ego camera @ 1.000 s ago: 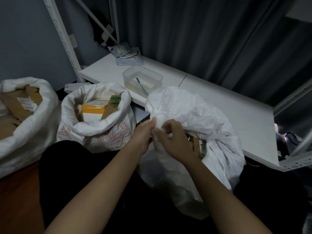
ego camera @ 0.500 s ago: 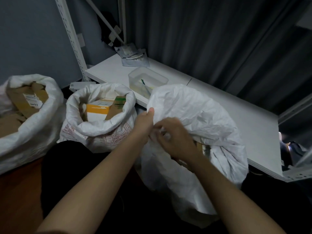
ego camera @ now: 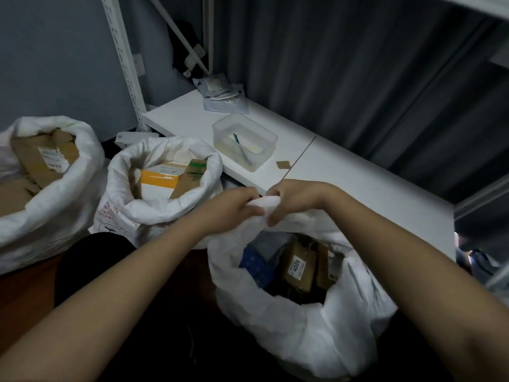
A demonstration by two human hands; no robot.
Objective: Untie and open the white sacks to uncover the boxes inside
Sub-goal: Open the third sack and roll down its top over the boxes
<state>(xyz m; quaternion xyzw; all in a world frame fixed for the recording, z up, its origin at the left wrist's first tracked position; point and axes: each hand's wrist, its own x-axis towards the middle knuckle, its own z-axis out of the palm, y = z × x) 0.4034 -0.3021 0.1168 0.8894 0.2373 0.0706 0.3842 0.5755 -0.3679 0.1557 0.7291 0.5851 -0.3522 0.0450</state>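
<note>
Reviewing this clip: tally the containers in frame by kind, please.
White sacks: 3, left, middle, and right, whose rim both hands (left, right) grip.
Clear plastic tubs: 1, on the shelf.
Total: 4

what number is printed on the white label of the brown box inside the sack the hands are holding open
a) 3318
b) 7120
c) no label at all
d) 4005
d: the white label on the brown box inside the nearest white sack reads 4005, while the left hand and the right hand grip the sack's far rim.
</note>
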